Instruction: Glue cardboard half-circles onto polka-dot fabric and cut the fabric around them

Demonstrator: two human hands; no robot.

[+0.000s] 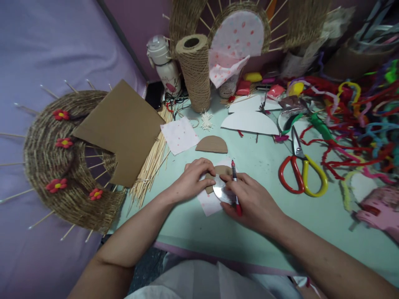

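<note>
My left hand [193, 179] presses down with curled fingers on a brown cardboard half-disc [222, 170] that lies on a white dotted fabric piece [209, 203]. My right hand [253, 200] holds a red pen [235, 187] upright against the half-disc, and its fingers also touch a shiny round disc [222, 192] lying over the fabric. Both hands meet over these pieces near the front of the pale green table [262, 158].
Another brown half-disc [212, 144], a fabric square [179, 135] and white half-discs [249, 122] lie further back. Red-and-yellow scissors [301, 170] and pipe cleaners [358, 120] sit right. A twine spool [194, 71], bamboo sticks [152, 166], cardboard sheet [121, 124] and woven fan [62, 162] are left.
</note>
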